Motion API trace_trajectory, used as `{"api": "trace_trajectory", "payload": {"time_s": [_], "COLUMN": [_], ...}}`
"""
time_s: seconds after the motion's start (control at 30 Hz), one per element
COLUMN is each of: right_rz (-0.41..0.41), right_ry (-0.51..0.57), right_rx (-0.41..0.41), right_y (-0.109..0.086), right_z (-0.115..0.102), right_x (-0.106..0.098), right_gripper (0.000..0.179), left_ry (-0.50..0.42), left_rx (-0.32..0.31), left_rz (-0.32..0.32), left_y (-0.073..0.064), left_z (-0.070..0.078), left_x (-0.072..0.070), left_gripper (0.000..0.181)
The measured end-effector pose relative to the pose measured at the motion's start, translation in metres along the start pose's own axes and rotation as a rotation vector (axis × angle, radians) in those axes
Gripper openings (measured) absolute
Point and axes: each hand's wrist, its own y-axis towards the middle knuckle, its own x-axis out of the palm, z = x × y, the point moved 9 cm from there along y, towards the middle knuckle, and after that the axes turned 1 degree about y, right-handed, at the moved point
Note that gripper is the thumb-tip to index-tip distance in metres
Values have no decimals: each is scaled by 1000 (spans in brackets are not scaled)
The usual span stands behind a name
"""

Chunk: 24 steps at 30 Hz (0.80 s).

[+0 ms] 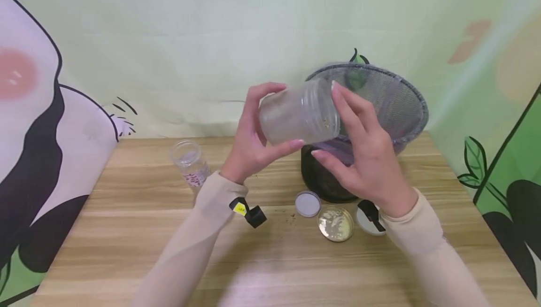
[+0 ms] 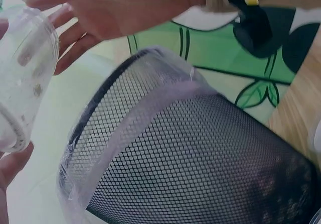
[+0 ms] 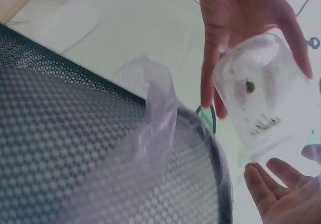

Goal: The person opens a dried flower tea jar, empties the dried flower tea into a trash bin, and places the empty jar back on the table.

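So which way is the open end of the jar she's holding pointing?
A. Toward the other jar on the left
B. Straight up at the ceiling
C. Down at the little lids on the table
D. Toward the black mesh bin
D. The clear jar is tipped on its side between the left hand and right hand, with its threaded mouth facing the mesh bin.

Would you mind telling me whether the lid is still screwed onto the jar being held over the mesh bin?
No, the jar has a bare threaded mouth tilted toward the mesh bin.
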Motion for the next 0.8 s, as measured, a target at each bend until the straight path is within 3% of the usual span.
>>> {"api": "trace_trajectory", "payload": {"time_s": [0.3,0.47,0.8], "right_rz": [4,-16,-87], "right_ry": [26,39,-11], "right_rx": [-23,-59,-128], "right_y": [2,-1,0], "right_z": [-5,-7,-12], "right_x": [14,21,43], "right_gripper": [79,79,84], "left_ry": [-13,-8,263], "left_rx": [-3,-20,-23], "left_rz": [-75,-160,-219], "left_y": [-9,-14,-22], "left_z": [-7,-11,-19], "left_x": [-4,-11,-32], "left_gripper": [90,91,92]}}
